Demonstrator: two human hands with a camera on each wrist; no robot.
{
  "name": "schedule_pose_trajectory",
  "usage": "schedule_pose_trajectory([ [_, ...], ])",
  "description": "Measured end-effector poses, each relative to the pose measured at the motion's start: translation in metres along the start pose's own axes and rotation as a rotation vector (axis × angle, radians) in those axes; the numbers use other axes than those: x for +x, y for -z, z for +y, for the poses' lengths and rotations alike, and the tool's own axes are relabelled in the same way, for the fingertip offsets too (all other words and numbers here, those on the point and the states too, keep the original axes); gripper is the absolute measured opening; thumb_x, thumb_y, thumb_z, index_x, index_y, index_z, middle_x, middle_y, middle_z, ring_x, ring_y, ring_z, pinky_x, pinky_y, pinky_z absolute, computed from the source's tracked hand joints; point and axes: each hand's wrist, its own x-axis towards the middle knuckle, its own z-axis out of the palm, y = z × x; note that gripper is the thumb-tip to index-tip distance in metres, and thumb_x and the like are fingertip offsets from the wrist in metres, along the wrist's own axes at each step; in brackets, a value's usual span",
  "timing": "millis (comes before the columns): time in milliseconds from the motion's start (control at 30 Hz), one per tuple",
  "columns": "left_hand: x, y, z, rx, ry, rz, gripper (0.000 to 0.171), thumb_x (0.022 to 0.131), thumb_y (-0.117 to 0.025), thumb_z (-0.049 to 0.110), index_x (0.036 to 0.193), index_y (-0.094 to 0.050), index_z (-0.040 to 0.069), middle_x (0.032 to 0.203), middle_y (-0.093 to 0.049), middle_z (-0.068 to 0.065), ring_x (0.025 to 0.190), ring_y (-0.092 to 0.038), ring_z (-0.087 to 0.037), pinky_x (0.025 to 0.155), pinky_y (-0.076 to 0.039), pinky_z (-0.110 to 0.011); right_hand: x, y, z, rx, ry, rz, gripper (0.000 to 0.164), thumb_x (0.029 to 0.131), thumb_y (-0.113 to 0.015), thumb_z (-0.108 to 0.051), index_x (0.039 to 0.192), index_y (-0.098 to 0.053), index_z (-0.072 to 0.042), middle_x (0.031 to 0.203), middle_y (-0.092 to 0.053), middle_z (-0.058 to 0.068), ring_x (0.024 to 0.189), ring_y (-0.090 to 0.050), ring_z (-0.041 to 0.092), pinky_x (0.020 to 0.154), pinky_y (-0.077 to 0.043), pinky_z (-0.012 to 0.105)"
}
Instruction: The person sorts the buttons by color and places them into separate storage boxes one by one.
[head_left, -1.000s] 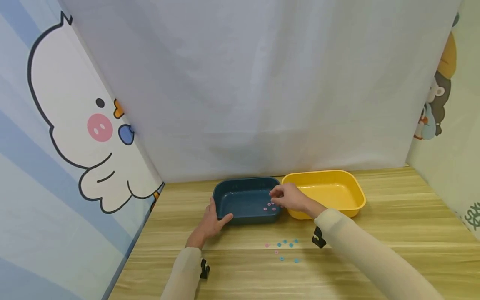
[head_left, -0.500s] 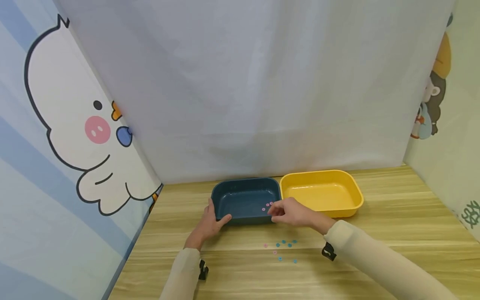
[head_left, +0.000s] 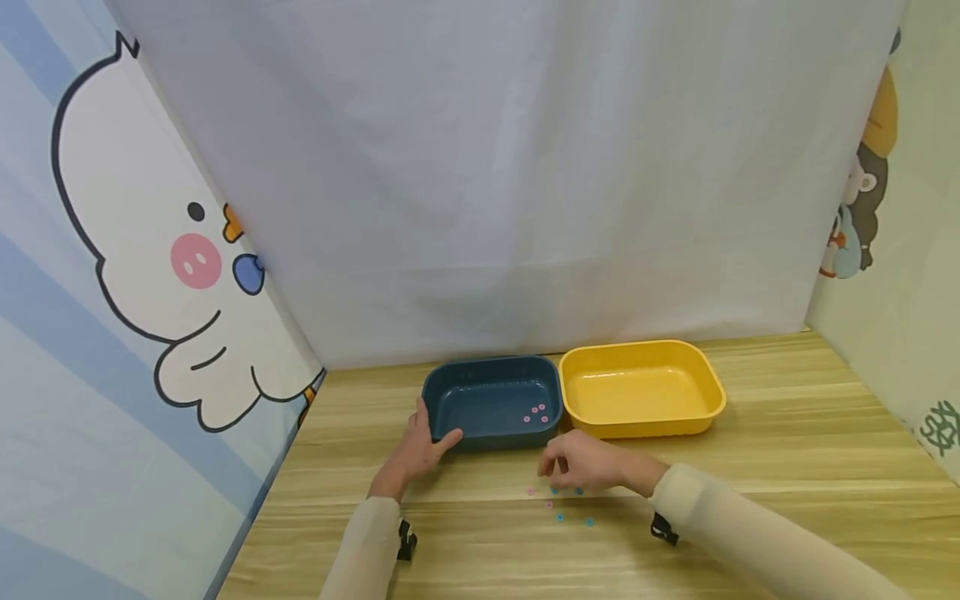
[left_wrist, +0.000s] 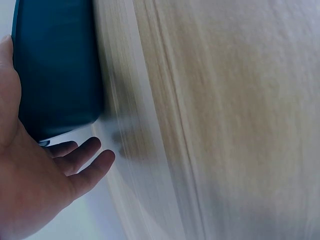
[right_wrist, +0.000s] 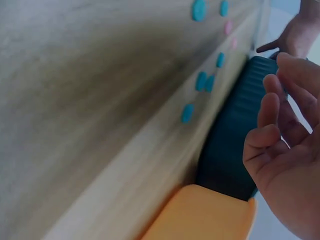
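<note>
My left hand [head_left: 415, 450] rests at the left front corner of a dark blue tray [head_left: 480, 410], thumb along the front and fingers by the left side. In the left wrist view those fingers [left_wrist: 95, 170] are loosely spread beside the tray's wall. My right hand [head_left: 581, 461] hovers over the table in front of the trays, fingers loosely bent and nothing between them. Below it lie several small blue ring-like discs [head_left: 559, 517] and a few pink ones [head_left: 549, 505]; the hand partly hides some. Several pink discs [head_left: 535, 409] lie inside the blue tray, toward its right end.
A yellow tray [head_left: 645, 396] stands right beside the blue one on the wood-grain table [head_left: 465, 542]. Behind them hangs a pale curtain [head_left: 495, 208]. Cartoon-printed walls [head_left: 150, 208] flank the table on both sides.
My right hand has come out of the blue tray's right end, moving toward me to the discs on the table. A pink disc it covered now shows in the tray. My left hand stays put.
</note>
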Motion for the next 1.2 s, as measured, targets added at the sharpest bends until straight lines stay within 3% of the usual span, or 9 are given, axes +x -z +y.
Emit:
schedule_pose_trajectory([
  [467,0.000,0.001,0.000,-0.001,-0.009,0.007,0.102,0.091,-0.057,0.050,0.148,0.009,-0.002,0.151,-0.006,-0.031,0.138,-0.017,-0.044,0.107,-0.022,-0.055,0.000,-0.013,0.001,-0.165,0.065,-0.094,0.013,0.083,-0.074,-0.023,0.093,-0.074,-0.015,0.080,-0.053,-0.009,0.071,-0.044,0.001,0.067,-0.040,0.017],
  [867,-0.002,0.002,0.001,-0.012,-0.005,0.000,0.106,0.089,-0.056,0.056,0.149,0.010,-0.001,0.152,-0.004,-0.029,0.138,-0.016,-0.043,0.107,-0.021,-0.055,0.003,-0.017,-0.001,-0.226,0.164,-0.110,0.010,0.084,-0.073,-0.021,0.092,-0.074,-0.017,0.076,-0.053,-0.008,0.068,-0.042,-0.001,0.064,-0.035,0.014],
  [1200,-0.001,0.001,0.000,-0.011,-0.004,0.007,0.105,0.089,-0.057,0.054,0.149,0.009,-0.001,0.152,-0.005,-0.029,0.138,-0.018,-0.042,0.107,-0.022,-0.055,0.003,-0.017,-0.001,-0.239,0.164,-0.131,0.007,0.084,-0.072,-0.019,0.091,-0.075,-0.017,0.077,-0.054,-0.010,0.070,-0.043,0.000,0.065,-0.038,0.014],
])
